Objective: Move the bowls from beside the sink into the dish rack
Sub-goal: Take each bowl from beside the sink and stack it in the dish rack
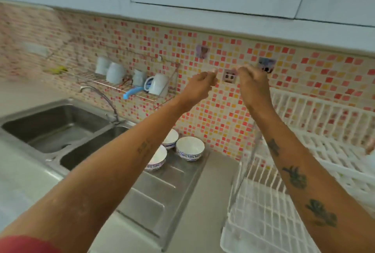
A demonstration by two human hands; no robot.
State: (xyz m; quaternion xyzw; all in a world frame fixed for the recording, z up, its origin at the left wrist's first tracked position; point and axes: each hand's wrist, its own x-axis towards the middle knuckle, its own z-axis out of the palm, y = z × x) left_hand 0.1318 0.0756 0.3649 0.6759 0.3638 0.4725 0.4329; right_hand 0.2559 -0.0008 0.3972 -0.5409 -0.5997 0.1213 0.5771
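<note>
My left hand (pixel 199 82) and right hand (pixel 251 79) are up by the wall, fingers curled and holding nothing, so three bowls (pixel 189 148) wait left of the rack (pixel 263 218).

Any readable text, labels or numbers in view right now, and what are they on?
No text can be read.
Left forearm tattoo: may be characters, too blurred to read.
Wall stickers: pictures only, blurred.
Bowls: blue pattern, no lettering.
Mugs and dish rack: no marks visible.
</note>
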